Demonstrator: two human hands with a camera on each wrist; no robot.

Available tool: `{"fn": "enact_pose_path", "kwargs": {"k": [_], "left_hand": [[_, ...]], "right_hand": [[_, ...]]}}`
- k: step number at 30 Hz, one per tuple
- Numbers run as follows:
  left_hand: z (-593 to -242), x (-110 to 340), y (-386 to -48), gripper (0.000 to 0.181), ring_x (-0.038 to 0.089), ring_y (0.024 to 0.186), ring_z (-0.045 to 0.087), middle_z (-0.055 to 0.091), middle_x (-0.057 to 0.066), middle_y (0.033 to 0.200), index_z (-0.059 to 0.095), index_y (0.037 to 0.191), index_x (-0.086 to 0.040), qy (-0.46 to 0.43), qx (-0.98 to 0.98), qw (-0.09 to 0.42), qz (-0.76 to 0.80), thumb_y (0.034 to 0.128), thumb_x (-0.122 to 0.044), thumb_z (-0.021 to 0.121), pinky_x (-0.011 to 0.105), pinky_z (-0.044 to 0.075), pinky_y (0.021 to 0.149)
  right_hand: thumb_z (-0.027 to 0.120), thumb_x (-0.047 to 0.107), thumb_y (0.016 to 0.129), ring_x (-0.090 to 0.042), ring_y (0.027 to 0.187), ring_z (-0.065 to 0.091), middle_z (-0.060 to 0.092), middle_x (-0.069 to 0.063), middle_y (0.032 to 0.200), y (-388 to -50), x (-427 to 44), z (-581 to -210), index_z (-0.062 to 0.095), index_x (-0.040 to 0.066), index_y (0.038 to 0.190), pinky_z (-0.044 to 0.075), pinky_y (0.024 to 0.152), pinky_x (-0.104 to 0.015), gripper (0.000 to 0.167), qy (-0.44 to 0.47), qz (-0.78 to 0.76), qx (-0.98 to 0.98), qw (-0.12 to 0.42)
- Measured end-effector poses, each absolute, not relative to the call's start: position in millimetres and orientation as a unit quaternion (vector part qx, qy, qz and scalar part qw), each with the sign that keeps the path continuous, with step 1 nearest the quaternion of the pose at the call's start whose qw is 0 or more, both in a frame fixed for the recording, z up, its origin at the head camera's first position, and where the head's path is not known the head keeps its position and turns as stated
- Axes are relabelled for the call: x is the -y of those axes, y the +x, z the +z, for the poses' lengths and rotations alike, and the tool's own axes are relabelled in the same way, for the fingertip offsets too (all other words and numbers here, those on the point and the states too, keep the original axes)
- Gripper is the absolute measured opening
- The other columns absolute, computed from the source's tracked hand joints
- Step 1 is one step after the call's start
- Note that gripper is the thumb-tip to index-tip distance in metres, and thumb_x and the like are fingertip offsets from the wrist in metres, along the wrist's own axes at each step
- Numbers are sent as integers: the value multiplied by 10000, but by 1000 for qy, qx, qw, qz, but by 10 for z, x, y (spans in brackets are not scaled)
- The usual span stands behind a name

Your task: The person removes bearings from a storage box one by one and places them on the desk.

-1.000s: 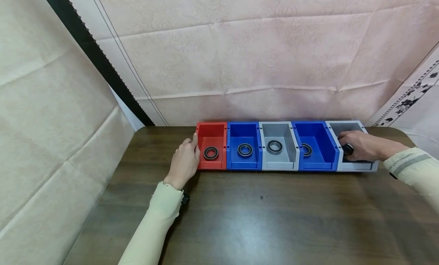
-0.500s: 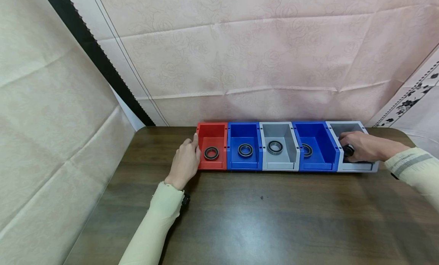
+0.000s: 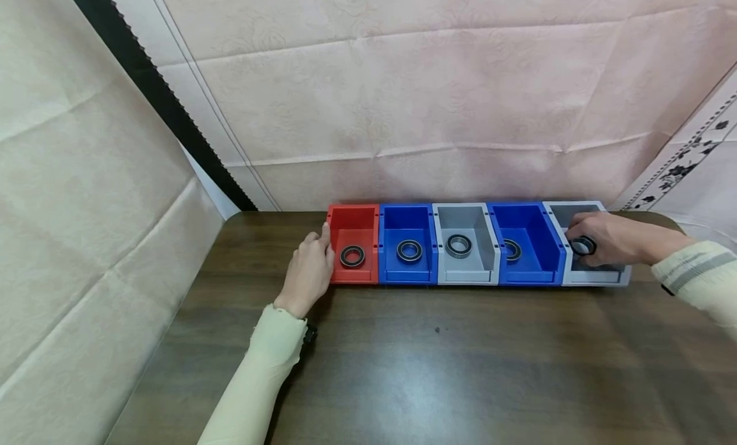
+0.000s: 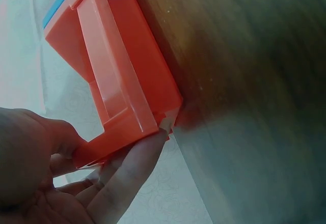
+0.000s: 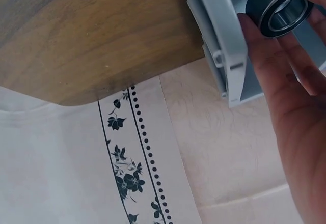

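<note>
My left hand grips the side wall of the red bin at the left end of the row. In the left wrist view its thumb is over the wall's edge, with fingers on the outer side. My right hand is over the right-end grey bin, pinching a dark, thick bearing between thumb and fingers. One ring bearing lies in each other bin: a red-bin bearing, a left blue-bin bearing, a middle grey-bin bearing and a right blue-bin bearing. The right hand partly hides the end bin's inside.
Side by side at the far edge of the brown wooden table stand the bins, among them a left blue bin, a middle grey bin and a right blue bin. Pale patterned cloth hangs behind.
My right hand has risen slightly in the end grey bin, and the bearing's round end face now shows more clearly. The left hand stays on the red bin.
</note>
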State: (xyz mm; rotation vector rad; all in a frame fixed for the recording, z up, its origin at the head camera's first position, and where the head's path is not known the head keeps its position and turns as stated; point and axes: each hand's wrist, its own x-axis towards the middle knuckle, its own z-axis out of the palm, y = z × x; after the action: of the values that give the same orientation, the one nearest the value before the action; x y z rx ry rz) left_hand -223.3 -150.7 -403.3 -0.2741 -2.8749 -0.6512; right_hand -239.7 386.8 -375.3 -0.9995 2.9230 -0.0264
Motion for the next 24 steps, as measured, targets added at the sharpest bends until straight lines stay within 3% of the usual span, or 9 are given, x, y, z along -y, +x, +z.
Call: {"fn": "enact_pose_path", "kwargs": {"k": [6, 11, 18, 24], "left_hand": [[-4043, 1525, -2230, 550, 181, 545, 527, 606, 193, 1121, 407, 1543, -16, -90, 968, 87, -217, 1027, -117, 566, 252, 471, 485], [-4034, 1522, -2235, 546, 184, 552, 527, 598, 179, 1058, 403, 1544, -15, -87, 968, 84, -220, 1034, -134, 559, 257, 468, 487], [-4026, 1517, -2234, 546, 195, 567, 538, 605, 199, 1111, 406, 1543, -14, -85, 970, 87, -212, 1033, -135, 558, 260, 471, 490], [-4020, 1498, -2238, 553, 198, 583, 536, 586, 176, 1043, 399, 1550, -33, -80, 969, 77, -220, 1034, -144, 563, 262, 471, 502]], "right_hand": [[905, 110, 647, -169, 916, 666, 679, -22, 1025, -2383, -3874, -3686, 785, 117, 1031, 579, 794, -420, 403, -308, -9, -950, 39], [915, 132, 661, -205, 933, 682, 681, -45, 1052, -2373, -3892, -3638, 784, 119, 1061, 583, 796, -437, 420, -302, -1, -952, 48], [920, 161, 660, -106, 874, 615, 654, 23, 1009, -2347, -3872, -3545, 782, 174, 1070, 558, 740, -364, 433, -282, 10, -957, 71], [917, 165, 662, -70, 844, 569, 645, 63, 985, -2282, -3853, -3472, 780, 214, 1061, 528, 706, -300, 424, -276, 11, -958, 72]]}}
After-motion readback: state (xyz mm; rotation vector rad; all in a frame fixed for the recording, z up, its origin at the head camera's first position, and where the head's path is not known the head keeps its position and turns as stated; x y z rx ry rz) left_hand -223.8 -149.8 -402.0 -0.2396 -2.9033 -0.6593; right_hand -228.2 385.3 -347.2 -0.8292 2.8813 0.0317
